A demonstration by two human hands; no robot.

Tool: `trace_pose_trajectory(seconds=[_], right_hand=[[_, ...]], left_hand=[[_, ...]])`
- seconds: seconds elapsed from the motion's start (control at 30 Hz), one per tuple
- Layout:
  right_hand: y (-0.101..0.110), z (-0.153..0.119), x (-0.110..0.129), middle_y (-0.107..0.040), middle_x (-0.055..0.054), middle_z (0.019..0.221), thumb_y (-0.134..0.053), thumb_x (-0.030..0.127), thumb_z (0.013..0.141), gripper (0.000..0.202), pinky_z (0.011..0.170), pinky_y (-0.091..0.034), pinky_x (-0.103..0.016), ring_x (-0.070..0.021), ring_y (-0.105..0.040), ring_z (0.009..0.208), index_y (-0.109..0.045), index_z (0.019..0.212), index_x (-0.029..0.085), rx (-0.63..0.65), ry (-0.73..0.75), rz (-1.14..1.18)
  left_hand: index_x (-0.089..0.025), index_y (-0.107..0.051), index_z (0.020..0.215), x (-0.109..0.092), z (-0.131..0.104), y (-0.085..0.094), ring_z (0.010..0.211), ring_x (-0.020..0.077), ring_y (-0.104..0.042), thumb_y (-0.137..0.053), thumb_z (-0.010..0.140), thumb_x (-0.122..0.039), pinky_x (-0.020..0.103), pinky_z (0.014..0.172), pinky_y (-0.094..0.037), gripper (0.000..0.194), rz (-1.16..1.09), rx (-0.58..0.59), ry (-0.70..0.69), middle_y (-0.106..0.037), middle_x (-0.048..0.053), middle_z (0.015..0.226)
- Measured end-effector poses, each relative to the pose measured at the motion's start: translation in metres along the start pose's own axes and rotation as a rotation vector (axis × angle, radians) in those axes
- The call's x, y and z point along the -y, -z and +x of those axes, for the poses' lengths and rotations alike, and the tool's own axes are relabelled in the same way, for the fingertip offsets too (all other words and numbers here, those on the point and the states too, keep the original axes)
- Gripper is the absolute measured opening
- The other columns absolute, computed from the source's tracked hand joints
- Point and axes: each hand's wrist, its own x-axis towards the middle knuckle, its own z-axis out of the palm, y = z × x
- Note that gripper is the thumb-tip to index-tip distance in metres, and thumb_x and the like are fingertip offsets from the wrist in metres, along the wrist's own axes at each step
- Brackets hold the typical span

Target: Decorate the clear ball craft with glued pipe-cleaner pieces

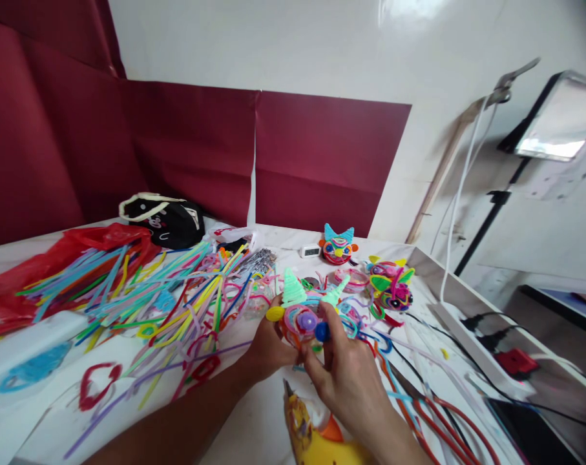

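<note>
White table cover (254,423) lies under everything; left hand (266,352) and right hand (349,368) face each other, fingers curled partly closed, yellow glue gun (316,447) nearer the wearer. Pipe-cleaner head (301,321) is gripped between both sets of fingertips, neither hand clearly nearer, long axis left to right, right fingers beside its small blue ball (322,332).

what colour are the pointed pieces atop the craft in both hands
The pointed fuzzy pieces are pale mint green, as the head view shows.
</note>
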Motion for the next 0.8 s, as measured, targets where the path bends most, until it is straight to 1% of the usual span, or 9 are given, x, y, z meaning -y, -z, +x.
trace_pose_trajectory(seconds=[0.2,0.33,0.53,0.63,0.8], right_hand=[[0.0013,0.0001,0.0013,-0.057,0.004,0.049,-0.045,0.035,0.091,0.061,0.045,-0.028,-0.025,-0.0154,-0.052,0.040,-0.039,0.145,0.006,0.014,-0.022,0.009],[0.0024,0.0007,0.0019,-0.057,0.003,0.050,-0.044,0.036,0.092,0.061,0.045,-0.028,-0.025,-0.0157,-0.052,0.040,-0.039,0.144,0.005,0.029,-0.029,0.020],[0.0011,0.0000,0.0008,-0.057,0.004,0.050,-0.044,0.037,0.092,0.061,0.044,-0.028,-0.025,-0.0155,-0.052,0.040,-0.039,0.145,0.006,0.020,-0.026,0.003],[0.0003,-0.0007,0.0003,-0.057,0.003,0.050,-0.044,0.037,0.092,0.061,0.045,-0.029,-0.025,-0.0153,-0.052,0.040,-0.039,0.145,0.006,0.012,-0.020,-0.002],[0.0009,-0.0006,0.0013,-0.058,0.003,0.050,-0.042,0.038,0.093,0.063,0.045,-0.029,-0.025,-0.0166,-0.053,0.041,-0.037,0.146,0.004,0.026,-0.025,0.001]], left_hand=[[-0.020,-0.056,0.121,-0.0024,-0.0005,-0.0011,0.095,0.0259,-0.071,-0.090,0.033,-0.007,0.034,0.085,-0.058,0.095,-0.005,-0.017,-0.002,-0.072,0.007,0.107],[-0.020,-0.055,0.123,-0.0006,-0.0004,-0.0004,0.094,0.0259,-0.071,-0.090,0.033,-0.007,0.035,0.086,-0.058,0.097,-0.011,-0.006,-0.009,-0.073,0.006,0.105],[-0.021,-0.055,0.123,0.0022,0.0001,0.0002,0.098,0.0255,-0.070,-0.090,0.036,-0.007,0.036,0.089,-0.057,0.095,-0.017,0.002,-0.017,-0.071,0.006,0.111],[-0.020,-0.055,0.123,0.0027,0.0006,0.0007,0.098,0.0258,-0.070,-0.090,0.035,-0.007,0.036,0.089,-0.058,0.096,-0.022,0.007,-0.017,-0.072,0.006,0.108],[-0.021,-0.054,0.122,0.0024,0.0010,0.0013,0.094,0.0251,-0.071,-0.088,0.037,-0.006,0.035,0.086,-0.059,0.093,-0.003,0.018,-0.025,-0.072,0.005,0.107]])
